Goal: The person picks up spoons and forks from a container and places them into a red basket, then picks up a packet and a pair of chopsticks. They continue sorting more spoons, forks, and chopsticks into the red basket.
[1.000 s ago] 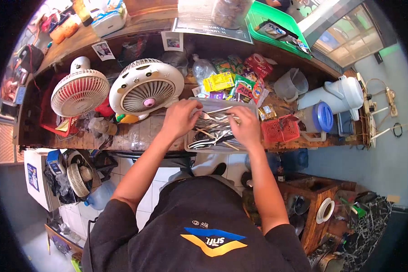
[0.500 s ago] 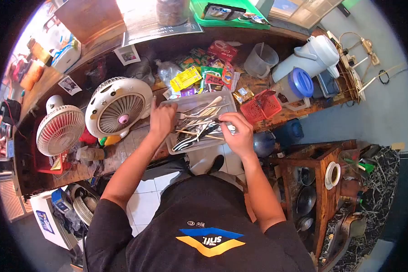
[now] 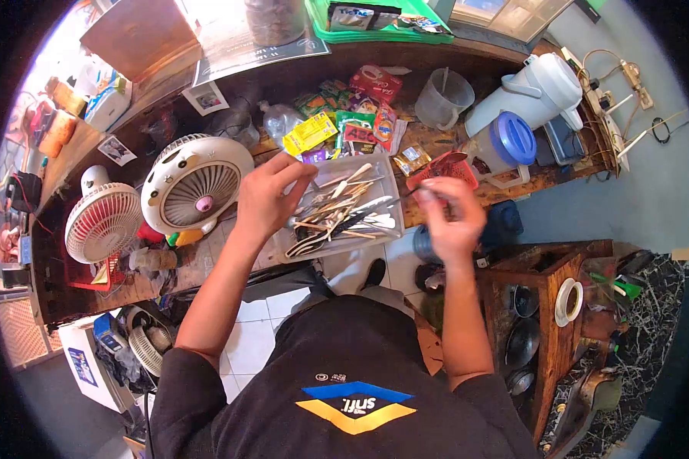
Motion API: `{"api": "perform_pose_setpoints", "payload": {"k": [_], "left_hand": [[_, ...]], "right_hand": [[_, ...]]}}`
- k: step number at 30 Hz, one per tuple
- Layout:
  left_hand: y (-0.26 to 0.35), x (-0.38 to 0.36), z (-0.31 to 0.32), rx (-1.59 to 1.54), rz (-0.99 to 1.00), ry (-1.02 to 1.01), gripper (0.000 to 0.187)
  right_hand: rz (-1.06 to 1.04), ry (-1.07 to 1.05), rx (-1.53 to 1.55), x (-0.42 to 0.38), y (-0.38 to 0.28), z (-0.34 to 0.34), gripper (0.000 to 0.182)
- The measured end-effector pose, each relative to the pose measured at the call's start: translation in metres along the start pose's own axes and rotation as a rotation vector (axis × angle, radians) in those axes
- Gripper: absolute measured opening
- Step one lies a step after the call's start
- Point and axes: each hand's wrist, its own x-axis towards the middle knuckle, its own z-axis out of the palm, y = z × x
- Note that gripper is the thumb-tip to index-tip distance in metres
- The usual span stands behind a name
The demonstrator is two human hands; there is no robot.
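Nearest the body, right hand [image 3: 452, 218] is hovering past the tray's right end, fingers pinched on a thin dark-handled utensil [image 3: 409, 196], its type too blurred to tell, whose tip is pointing back over the tray. Left hand [image 3: 268, 195] is resting, fingers loosely curled, at the left rim of the clear plastic tray [image 3: 390, 177], which is holding mixed cutlery [image 3: 337, 214]. Beyond the right hand, a red basket [image 3: 444, 164] is sitting; farther off, a blue-lidded jug [image 3: 505, 145]. Left of the left hand, a white fan [image 3: 195, 183] is lying face-up.
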Motion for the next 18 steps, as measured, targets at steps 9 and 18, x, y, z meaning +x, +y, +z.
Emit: {"api": "perform_pose_setpoints", "payload": {"k": [9, 18], "left_hand": [[0.101, 0.081, 0.033, -0.014, 0.435, 0.196, 0.020], [0.115, 0.114, 0.182, -0.239, 0.249, -0.030, 0.018]], "right_hand": [[0.208, 0.136, -0.016, 0.031, 0.061, -0.097, 0.014], [0.239, -0.087, -0.041, 0.035, 0.121, -0.105, 0.013]]}}
